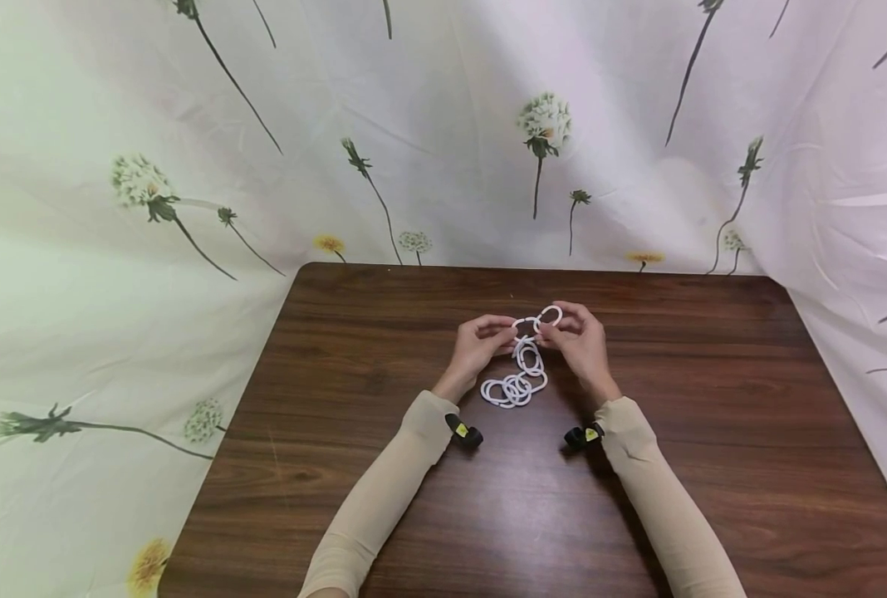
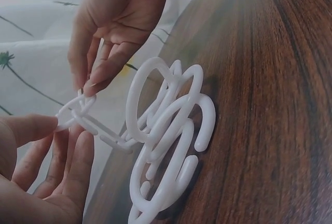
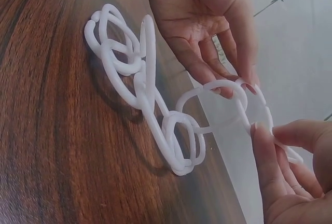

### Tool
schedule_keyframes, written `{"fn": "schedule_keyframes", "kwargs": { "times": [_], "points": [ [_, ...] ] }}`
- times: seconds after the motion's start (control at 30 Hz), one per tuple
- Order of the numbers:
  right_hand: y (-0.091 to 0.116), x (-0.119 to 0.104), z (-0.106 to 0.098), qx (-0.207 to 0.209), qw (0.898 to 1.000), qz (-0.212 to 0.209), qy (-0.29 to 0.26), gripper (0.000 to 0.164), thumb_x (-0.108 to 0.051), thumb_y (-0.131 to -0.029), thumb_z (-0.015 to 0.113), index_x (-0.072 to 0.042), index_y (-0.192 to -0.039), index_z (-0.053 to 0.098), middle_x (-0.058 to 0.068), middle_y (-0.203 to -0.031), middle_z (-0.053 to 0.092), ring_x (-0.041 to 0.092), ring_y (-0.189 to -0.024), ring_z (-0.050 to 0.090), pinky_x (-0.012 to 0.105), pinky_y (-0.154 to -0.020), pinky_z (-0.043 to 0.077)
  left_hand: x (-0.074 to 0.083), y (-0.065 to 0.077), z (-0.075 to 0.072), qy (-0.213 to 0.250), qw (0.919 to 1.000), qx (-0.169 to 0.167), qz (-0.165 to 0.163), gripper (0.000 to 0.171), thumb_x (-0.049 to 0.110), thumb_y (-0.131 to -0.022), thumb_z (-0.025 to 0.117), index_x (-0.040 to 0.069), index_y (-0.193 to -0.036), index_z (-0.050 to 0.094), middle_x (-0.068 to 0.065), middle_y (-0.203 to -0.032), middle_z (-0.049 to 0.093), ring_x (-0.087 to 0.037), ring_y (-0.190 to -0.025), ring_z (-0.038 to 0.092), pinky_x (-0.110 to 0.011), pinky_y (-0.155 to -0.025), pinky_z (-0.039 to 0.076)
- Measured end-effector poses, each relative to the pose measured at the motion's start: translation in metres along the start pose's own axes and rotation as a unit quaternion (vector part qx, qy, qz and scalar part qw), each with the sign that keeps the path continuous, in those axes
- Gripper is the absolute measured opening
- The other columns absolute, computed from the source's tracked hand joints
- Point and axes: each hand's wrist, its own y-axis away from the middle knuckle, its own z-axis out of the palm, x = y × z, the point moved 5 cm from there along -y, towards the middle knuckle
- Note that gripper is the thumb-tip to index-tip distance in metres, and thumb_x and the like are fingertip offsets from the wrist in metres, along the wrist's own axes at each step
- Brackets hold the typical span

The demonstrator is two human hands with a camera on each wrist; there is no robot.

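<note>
A chain of white plastic C-shaped links (image 1: 517,389) lies partly on the wooden table, its far end raised between both hands. My left hand (image 1: 479,347) pinches one raised link (image 1: 526,319) between thumb and fingers. Opposite it, my right hand (image 1: 580,342) pinches the end link (image 1: 551,307), which hooks through that one. In the left wrist view, the left thumb and fingertips (image 2: 51,123) grip the link's edge, while the right fingers come down from above. The right wrist view has several looped links (image 3: 147,53) heaped on the wood, joined to the held ones.
The dark wooden table (image 1: 339,465) extends around the hands. Behind it hangs a white cloth (image 1: 458,199) printed with dandelions, meeting the table's far edge. Black straps with small cameras (image 1: 472,437) are on both wrists.
</note>
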Motion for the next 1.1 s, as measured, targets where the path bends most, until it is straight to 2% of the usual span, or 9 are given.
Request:
{"fn": "schedule_keyframes", "kwargs": {
  "times": [0.13,0.43,0.67,0.8,0.93,1.1],
  "points": [
    [-0.001,0.001,-0.003,0.012,1.0,0.003,-0.016,0.049,0.012,-0.092,0.07,0.014,-0.137,0.05,-0.001,-0.078,0.07,0.01,-0.067,0.076,0.028,-0.067,0.067,0.0,0.0,0.0,0.004,1.0,0.001,0.001,0.026,-0.001,-0.095,0.073,-0.009,-0.119,0.071,-0.035,-0.114,0.071,-0.011,-0.076,0.074,-0.028,-0.077,0.067],
    [-0.001,0.002,-0.011,0.031,0.999,0.006,-0.016,0.038,0.007,-0.094,0.07,0.013,-0.129,0.055,0.008,-0.079,0.07,0.011,-0.067,0.076,0.031,-0.069,0.068,0.001,0.003,-0.002,0.002,1.0,0.0,0.005,0.026,0.0,-0.095,0.073,-0.008,-0.12,0.071,-0.039,-0.118,0.068,-0.013,-0.078,0.074,-0.03,-0.079,0.068],
    [-0.002,0.001,-0.015,0.034,0.999,0.013,0.011,0.03,-0.001,-0.1,0.066,0.016,-0.123,0.057,-0.005,-0.079,0.072,0.008,-0.067,0.074,0.029,-0.068,0.068,-0.001,0.0,-0.005,-0.002,1.0,0.004,0.005,0.024,0.002,-0.096,0.073,-0.008,-0.118,0.071,-0.038,-0.117,0.069,-0.011,-0.077,0.074,-0.028,-0.078,0.067],
    [-0.002,-0.001,-0.016,0.025,0.999,0.015,0.028,0.031,-0.005,-0.101,0.066,0.017,-0.122,0.058,-0.009,-0.08,0.073,0.008,-0.066,0.073,0.028,-0.066,0.067,-0.001,-0.002,-0.008,-0.007,0.9999,0.008,0.008,0.023,0.003,-0.096,0.074,-0.008,-0.116,0.072,-0.032,-0.111,0.072,-0.011,-0.078,0.073,-0.028,-0.079,0.067],
    [-0.003,-0.004,-0.016,0.015,0.999,0.015,0.037,0.033,-0.007,-0.1,0.068,0.016,-0.122,0.059,-0.009,-0.08,0.075,0.008,-0.064,0.072,0.028,-0.062,0.066,-0.001,-0.004,-0.01,-0.011,0.9998,0.014,0.009,0.022,0.002,-0.095,0.075,-0.006,-0.115,0.073,-0.019,-0.1,0.075,-0.012,-0.078,0.073,-0.029,-0.078,0.068],
    [-0.005,-0.014,-0.014,0.008,1.0,0.0,0.025,0.029,-0.003,-0.099,0.068,0.016,-0.119,0.059,-0.005,-0.08,0.075,0.007,-0.064,0.072,0.028,-0.063,0.067,-0.001,-0.005,-0.011,0.004,0.9999,0.012,0.005,0.023,-0.001,-0.094,0.074,-0.009,-0.115,0.072,-0.016,-0.097,0.076,-0.011,-0.078,0.074,-0.03,-0.08,0.068]
  ]
}}
